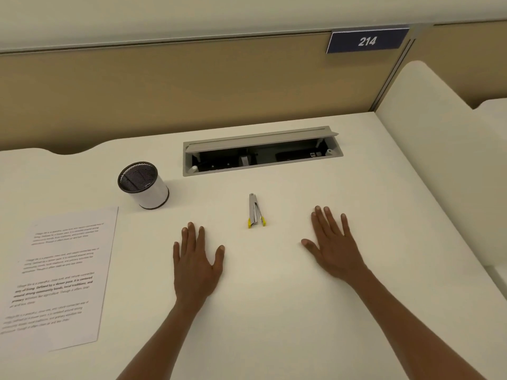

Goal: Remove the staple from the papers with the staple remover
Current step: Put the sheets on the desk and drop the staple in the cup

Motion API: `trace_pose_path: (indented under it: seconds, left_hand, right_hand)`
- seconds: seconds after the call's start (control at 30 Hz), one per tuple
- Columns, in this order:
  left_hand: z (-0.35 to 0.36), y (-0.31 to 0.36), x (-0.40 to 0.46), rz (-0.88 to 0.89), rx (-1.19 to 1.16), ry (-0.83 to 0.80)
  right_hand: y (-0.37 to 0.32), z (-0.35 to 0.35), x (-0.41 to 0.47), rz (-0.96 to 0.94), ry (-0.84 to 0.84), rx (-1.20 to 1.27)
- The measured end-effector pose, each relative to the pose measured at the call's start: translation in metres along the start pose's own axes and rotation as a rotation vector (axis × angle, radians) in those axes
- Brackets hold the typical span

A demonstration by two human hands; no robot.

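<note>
A slim metal staple remover [255, 211] with yellow tips lies on the white desk [260, 311], pointing away from me, between my two hands. My left hand [196, 259] rests flat on the desk, fingers spread, holding nothing, left of and nearer than the tool. My right hand [333, 242] also lies flat and open to the tool's right. The printed papers [59, 278] lie at the desk's left side, well away from both hands. I cannot make out the staple on them.
A mesh pen cup [142, 185] stands behind the papers. An open cable tray [260, 150] is set into the desk beyond the tool. A tan partition with a sign reading 214 [367, 41] backs the desk. A white side panel [444, 160] rises on the right.
</note>
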State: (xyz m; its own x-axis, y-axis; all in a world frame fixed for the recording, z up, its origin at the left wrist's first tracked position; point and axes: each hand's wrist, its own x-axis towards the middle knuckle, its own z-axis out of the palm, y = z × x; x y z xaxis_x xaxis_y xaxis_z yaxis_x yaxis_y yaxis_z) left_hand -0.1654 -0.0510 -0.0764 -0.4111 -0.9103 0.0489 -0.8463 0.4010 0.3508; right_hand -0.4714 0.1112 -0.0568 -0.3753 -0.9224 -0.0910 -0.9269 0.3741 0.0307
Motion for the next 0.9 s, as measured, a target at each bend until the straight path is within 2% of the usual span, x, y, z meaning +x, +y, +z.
trace_pose_path:
  seconds: [0.13, 0.23, 0.33, 0.4, 0.73, 0.83, 0.9]
  left_hand:
    - [-0.001, 0.0, 0.0, 0.0, 0.004, -0.001]
    - [-0.002, 0.001, 0.0, -0.003, 0.001, -0.002]
    - [-0.001, 0.001, 0.0, -0.005, 0.0, -0.004]
    - [-0.001, 0.001, 0.0, -0.003, 0.001, -0.003]
    - [-0.002, 0.002, -0.001, -0.002, -0.003, 0.003]
    - [-0.002, 0.002, 0.0, -0.002, -0.005, 0.0]
    - [-0.002, 0.002, 0.0, -0.002, -0.003, 0.003]
  right_hand:
    - [0.005, 0.0, -0.002, 0.056, 0.033, 0.025]
    - [0.0, 0.005, -0.015, 0.253, 0.092, 0.13]
    - [-0.008, 0.01, -0.028, 0.473, 0.082, 0.201]
    - [-0.012, 0.01, -0.028, 0.524, 0.066, 0.211]
    - [-0.013, 0.01, 0.003, 0.346, 0.075, 0.259]
    - [-0.003, 0.008, 0.004, 0.315, 0.088, 0.412]
    - [0.006, 0.001, 0.004, 0.325, 0.154, 0.568]
